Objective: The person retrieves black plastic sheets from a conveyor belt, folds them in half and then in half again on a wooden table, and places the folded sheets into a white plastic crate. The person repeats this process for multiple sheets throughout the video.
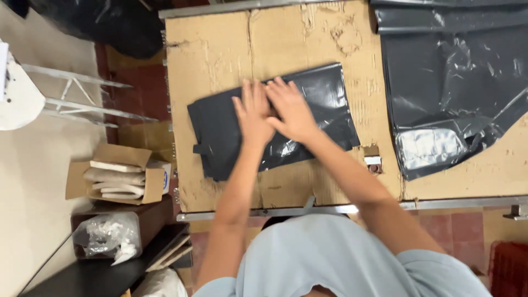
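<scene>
- Right now the left hand (254, 114) lies flat, fingers spread and pointing away from the person, pressed palm-down on a folded black plastic bag (272, 121); it grips nothing.
- The right hand (291, 110) is just beside it, touching or slightly overlapping it, also flat and open on the same bag with nothing clasped.
- The folded black plastic bag lies near the middle of the cardboard-covered surface (220, 49), tilted so its right end sits farther away than its left.
- A small metal clip (373, 159) sits on the cardboard just right of the bag's near right corner.
- Farther right, a large sheet of black plastic (451, 82) is spread over the surface, crumpled and shiny at its near edge.
- A metal rail (330, 209) runs along the near edge of the surface.
- Down on the left, an open cardboard box (77, 181) holds pale stacked pieces, with a bin of clear plastic (107, 234) nearer to the person.
</scene>
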